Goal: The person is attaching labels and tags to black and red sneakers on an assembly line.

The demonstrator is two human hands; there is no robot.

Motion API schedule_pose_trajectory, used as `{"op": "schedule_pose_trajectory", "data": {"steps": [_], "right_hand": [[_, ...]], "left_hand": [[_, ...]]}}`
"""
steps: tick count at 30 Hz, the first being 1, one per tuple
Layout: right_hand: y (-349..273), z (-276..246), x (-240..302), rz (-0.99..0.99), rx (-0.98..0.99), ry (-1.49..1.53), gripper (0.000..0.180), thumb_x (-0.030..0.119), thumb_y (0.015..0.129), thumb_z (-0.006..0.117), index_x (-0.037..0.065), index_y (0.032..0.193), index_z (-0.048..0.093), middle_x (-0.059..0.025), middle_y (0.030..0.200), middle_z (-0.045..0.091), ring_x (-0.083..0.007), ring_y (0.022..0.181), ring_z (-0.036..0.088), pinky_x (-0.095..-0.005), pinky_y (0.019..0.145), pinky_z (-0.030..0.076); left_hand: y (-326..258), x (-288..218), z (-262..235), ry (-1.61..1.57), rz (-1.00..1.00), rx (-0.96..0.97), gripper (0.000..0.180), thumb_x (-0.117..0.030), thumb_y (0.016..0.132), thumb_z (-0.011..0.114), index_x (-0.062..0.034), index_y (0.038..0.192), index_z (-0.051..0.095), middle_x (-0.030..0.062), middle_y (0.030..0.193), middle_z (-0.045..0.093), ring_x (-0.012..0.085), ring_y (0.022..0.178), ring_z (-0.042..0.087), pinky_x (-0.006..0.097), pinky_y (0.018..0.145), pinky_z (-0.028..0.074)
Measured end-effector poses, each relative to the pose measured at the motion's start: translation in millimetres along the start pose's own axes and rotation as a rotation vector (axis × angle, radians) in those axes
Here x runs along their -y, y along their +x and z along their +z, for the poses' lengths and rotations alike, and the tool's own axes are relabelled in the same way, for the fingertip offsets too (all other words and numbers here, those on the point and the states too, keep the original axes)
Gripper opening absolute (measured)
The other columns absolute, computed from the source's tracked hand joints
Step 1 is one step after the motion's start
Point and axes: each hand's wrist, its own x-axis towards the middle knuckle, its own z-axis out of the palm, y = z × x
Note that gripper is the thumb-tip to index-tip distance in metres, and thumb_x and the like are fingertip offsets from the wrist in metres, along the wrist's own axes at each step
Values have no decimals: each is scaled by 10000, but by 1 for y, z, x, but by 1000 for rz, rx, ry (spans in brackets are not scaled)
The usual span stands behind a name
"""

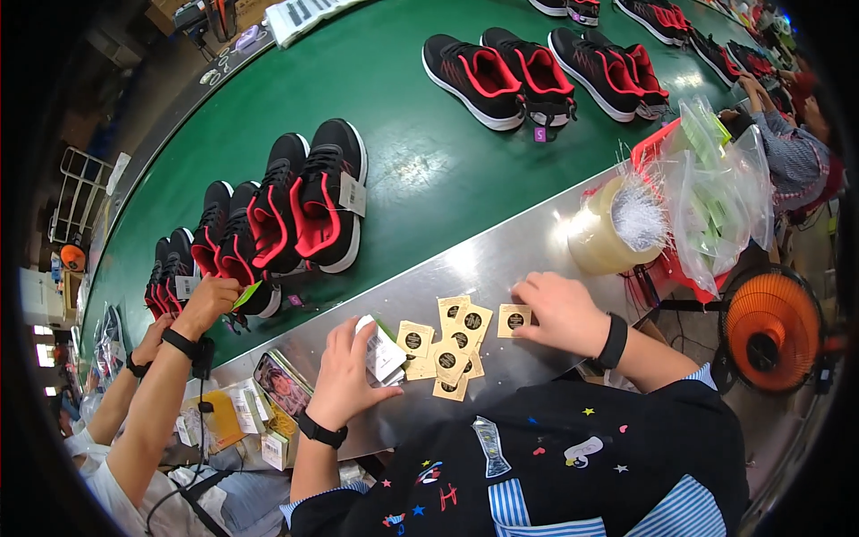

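My left hand (pixel 344 376) curls around the left side of a small stack of white tags (pixel 383 353), thumb at its near edge; a bit of green shows beneath the stack. My right hand (pixel 564 313) has its fingertips on the right edge of a single tan square card (pixel 513 320) with a dark round print. Between my hands, a loose overlapping pile of the same tan cards (pixel 461 340) lies on the metal ledge (pixel 420 295). Both wrists wear black bands.
Black-and-red sneakers (pixel 329 192) stand in pairs on the green conveyor belt (pixel 394 170). A co-worker's hand (pixel 210 300) at left holds a green tag by a shoe. A phone (pixel 282 385) lies left of me; a tape roll with white strands (pixel 617 224), plastic bags (pixel 716 197) and orange fan (pixel 771 331) are right.
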Motion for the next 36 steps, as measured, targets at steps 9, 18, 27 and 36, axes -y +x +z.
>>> {"op": "schedule_pose_trajectory", "data": {"steps": [9,18,27,36], "right_hand": [[7,14,-6,-31,-138,37,349,158,613,724,50,825,469,-116,845,502,-295,818,529,-372,657,460],[25,10,-24,74,63,462,216,91,709,667,17,843,515,-84,620,558,-238,573,559,-327,539,422],[22,10,-26,34,168,744,142,46,776,575,-4,902,532,-40,591,498,-119,530,472,-250,528,403],[12,1,-13,195,14,1237,89,-6,783,537,26,842,479,-6,799,507,-53,630,496,-187,520,447]], "left_hand": [[13,-10,28,-53,81,-171,649,-161,564,768,-22,1102,432,202,1151,422,382,1027,425,427,888,384],[10,0,22,-204,-83,-297,650,-206,632,751,-19,1170,437,167,1089,491,336,1019,450,408,881,388],[13,19,21,-344,-234,-399,172,-48,698,655,-1,846,580,80,780,553,229,758,537,312,689,431],[30,-45,0,-1179,-50,-265,189,64,788,536,28,947,630,92,1010,591,137,859,579,242,748,474]]}}
